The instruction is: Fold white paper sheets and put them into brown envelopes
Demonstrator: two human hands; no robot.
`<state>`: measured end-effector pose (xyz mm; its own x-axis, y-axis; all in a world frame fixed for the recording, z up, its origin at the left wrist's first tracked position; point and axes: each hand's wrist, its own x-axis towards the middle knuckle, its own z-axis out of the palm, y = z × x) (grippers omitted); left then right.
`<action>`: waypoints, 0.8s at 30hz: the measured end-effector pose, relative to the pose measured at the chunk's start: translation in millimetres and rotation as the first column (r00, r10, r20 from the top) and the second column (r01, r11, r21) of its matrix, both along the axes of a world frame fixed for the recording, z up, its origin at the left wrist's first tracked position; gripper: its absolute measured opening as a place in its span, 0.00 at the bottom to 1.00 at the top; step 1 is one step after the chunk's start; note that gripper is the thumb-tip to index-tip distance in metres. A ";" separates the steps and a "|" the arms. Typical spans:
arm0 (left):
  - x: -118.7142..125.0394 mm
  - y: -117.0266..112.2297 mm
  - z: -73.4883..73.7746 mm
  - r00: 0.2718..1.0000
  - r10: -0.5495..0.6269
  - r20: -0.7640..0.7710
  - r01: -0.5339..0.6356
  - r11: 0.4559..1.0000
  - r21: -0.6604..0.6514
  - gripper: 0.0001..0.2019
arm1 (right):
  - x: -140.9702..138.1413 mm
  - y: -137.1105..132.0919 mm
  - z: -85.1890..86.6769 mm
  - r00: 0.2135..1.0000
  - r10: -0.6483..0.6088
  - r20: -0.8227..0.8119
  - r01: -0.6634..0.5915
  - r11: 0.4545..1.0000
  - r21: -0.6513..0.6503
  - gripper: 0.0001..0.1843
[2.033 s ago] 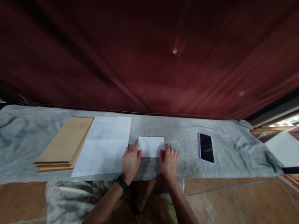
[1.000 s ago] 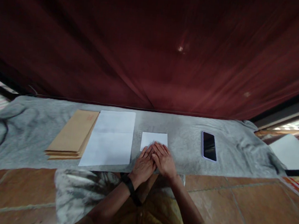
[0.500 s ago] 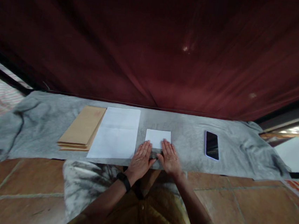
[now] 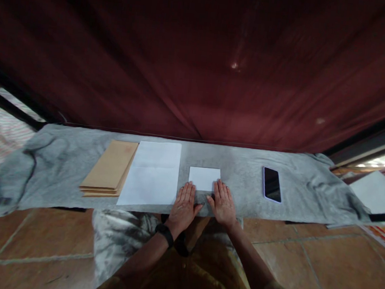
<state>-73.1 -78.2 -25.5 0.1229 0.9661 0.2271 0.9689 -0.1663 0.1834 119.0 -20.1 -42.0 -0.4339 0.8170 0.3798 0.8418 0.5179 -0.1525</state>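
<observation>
A small white folded sheet of paper (image 4: 204, 178) lies flat on the grey cloth. At its near left corner rest the fingertips of my left hand (image 4: 184, 206), which lies flat with the thumb out to the side. My right hand (image 4: 223, 205) is also flat, its fingertips touching the near right corner of the paper. Between the two thumbs a gap of grey cloth shows. Neither hand grips anything. A dark band sits on my left wrist.
Larger white sheets (image 4: 152, 172) lie left of my hands, beside a stack of brown envelopes (image 4: 110, 166). To the right is a phone (image 4: 272, 185) in a purple case. The grey cloth (image 4: 241, 163) covers a narrow table, with a dark red curtain (image 4: 199, 72) behind it.
My right hand has shifted slightly to the right and both hands sit a little further off the paper, by its near corners. The whole view has tilted slightly.
</observation>
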 end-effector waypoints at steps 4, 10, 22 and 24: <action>0.5 -1.1 -0.5 1.000 0.000 0.003 0.000 1.000 0.004 0.36 | -1.8 -1.8 -1.0 0.999 -0.042 -0.005 0.042 0.999 0.017 0.37; 0.4 13.7 15.3 0.999 -0.017 -0.035 0.017 1.000 -0.004 0.29 | -1.9 -2.2 0.5 0.999 -0.050 0.010 0.049 0.999 0.010 0.37; 18.4 83.9 9.2 0.987 -0.158 0.018 0.158 0.987 -0.025 0.26 | -2.1 -2.7 6.9 0.997 -0.064 0.037 0.065 0.997 -0.041 0.32; 18.9 84.7 5.6 0.988 -0.154 0.024 0.155 0.988 -0.031 0.26 | -2.5 -1.5 7.7 0.997 -0.076 0.033 0.078 0.995 -0.057 0.31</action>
